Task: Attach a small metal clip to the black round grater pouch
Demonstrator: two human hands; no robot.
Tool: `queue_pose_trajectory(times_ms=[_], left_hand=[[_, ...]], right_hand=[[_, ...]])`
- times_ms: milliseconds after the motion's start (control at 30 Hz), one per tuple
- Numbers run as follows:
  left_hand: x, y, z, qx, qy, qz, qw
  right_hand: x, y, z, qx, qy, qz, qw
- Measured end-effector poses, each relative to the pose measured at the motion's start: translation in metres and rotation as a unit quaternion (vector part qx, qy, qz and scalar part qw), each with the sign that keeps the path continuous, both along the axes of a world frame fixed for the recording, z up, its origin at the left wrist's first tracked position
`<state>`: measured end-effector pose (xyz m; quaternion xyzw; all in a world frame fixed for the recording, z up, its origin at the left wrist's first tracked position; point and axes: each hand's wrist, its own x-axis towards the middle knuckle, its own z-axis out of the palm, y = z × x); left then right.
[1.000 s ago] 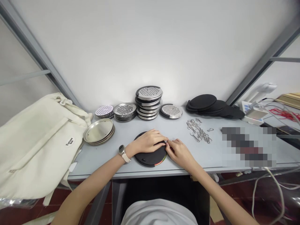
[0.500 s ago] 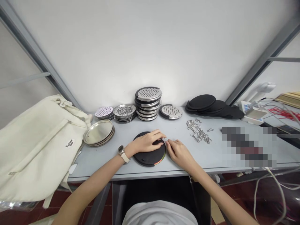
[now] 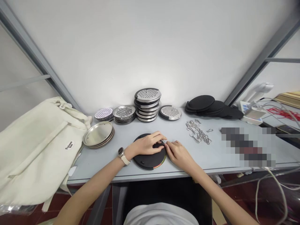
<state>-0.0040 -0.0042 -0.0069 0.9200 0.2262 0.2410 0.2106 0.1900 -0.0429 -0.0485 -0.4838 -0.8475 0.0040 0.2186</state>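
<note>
A black round disc with a strip of red, yellow and green along its right rim lies flat near the table's front edge. My left hand lies over its upper part, thumb and fingers closed at the disc's right edge. Against that edge my right hand is pinched on a small shiny metal clip, mostly hidden by the fingers. Loose metal clips are scattered to the right. Behind stand a stack of round graters with black edging and a single round grater.
Further left are more grater plates, a lilac-looking perforated plate and plain metal discs. A cream bag covers the left end. Black round pieces lie at the back right, near cables and a pixelated patch.
My right hand has moved slightly left against the disc's edge, and the metal clip between the hands shows more clearly. The left hand stays on the disc.
</note>
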Motion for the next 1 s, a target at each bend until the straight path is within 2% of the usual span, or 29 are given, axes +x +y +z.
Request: queue_pose_trajectory(times_ms=[133,233,367,500,1000], left_hand=[[0.0007,0.0004,0.0043,0.039,0.029,0.015,0.999],[0.0014,0.0017,0.0068,0.072,0.042,0.004,0.997],[0.0021,0.0036,0.0061,0.096,0.051,-0.007,0.994],[0.0024,0.0045,0.0042,0.119,0.059,0.013,0.991],[0.0016,0.0042,0.0057,0.132,0.074,0.029,0.988]], right_hand=[[-0.0006,0.0003,0.0013,-0.009,-0.002,0.005,1.000],[-0.0010,0.0004,0.0027,-0.012,0.003,0.007,1.000],[-0.0007,-0.0001,0.0031,-0.015,0.009,0.012,1.000],[-0.0005,-0.0014,0.0038,-0.019,0.022,0.015,0.999],[-0.0013,-0.0026,0.0072,-0.024,0.066,-0.002,0.998]])
